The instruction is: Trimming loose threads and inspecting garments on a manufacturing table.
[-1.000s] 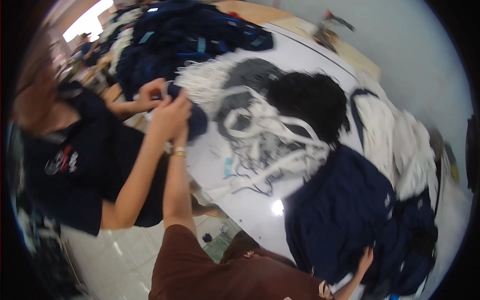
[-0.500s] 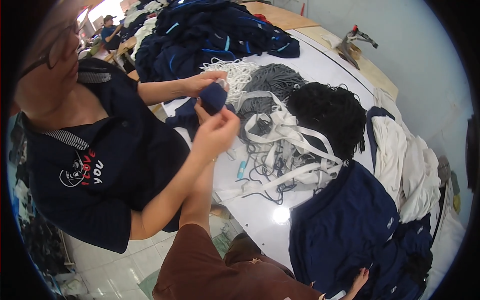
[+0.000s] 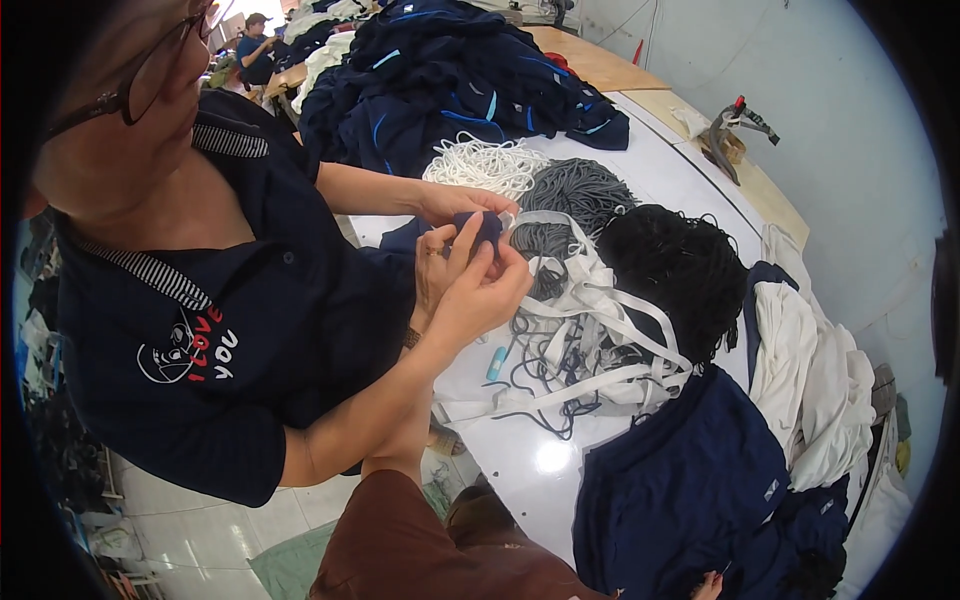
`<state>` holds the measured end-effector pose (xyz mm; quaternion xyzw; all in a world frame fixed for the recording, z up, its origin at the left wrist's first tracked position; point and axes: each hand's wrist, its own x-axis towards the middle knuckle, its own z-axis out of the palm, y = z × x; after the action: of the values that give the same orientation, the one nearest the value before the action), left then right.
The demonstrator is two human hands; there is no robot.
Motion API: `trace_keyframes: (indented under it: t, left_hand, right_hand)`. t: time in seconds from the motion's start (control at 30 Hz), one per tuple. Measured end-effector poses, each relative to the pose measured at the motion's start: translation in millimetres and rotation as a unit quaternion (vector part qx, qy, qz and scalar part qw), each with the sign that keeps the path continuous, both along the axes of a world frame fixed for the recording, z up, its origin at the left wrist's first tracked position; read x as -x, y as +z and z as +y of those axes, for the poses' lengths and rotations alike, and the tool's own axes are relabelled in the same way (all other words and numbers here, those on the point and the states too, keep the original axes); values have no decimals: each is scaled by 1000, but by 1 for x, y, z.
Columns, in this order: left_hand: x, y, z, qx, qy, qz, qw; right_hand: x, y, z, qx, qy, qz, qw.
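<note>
My left hand [image 3: 432, 272], a ring on one finger, is closed on a small piece of navy fabric [image 3: 488, 232]. A co-worker's two hands work at the same piece, one at its far side and one crossing in front of my wrist, so part of my hand is hidden. Only the fingertips of my right hand [image 3: 710, 585] show at the lower edge, beside a navy garment [image 3: 680, 480] spread on the near right of the table. Its fingers look pinched, with something thin and pale at their tips, too small to name.
On the white table [image 3: 545, 470] lie bundles of white cord [image 3: 480, 165], grey cord [image 3: 580, 195] and black cord [image 3: 670, 275], plus tangled white straps [image 3: 640, 375]. A navy clothing pile [image 3: 440, 80] stands behind. White cloth [image 3: 825, 375] hangs at right. The co-worker [image 3: 240, 300] stands close left.
The view has shifted. The navy fabric has been turned and bunched, and the co-worker's hands have closed in around it. My right hand has sunk almost out of the lower edge.
</note>
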<state>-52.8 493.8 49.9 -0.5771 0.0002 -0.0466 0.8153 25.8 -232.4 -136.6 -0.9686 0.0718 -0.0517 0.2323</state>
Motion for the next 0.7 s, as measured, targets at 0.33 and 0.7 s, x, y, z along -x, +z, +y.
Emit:
trace_keyframes:
  t: [0.33, 0.7]
  left_hand:
    - [-7, -16, 1, 121, -51, -32, 991]
    - [4, -18, -3, 34, 40, -132, 990]
  right_hand:
    - [1, -26, -34, -38, -40, 8, 998]
    - [-6, -25, -28, -37, -41, 17, 998]
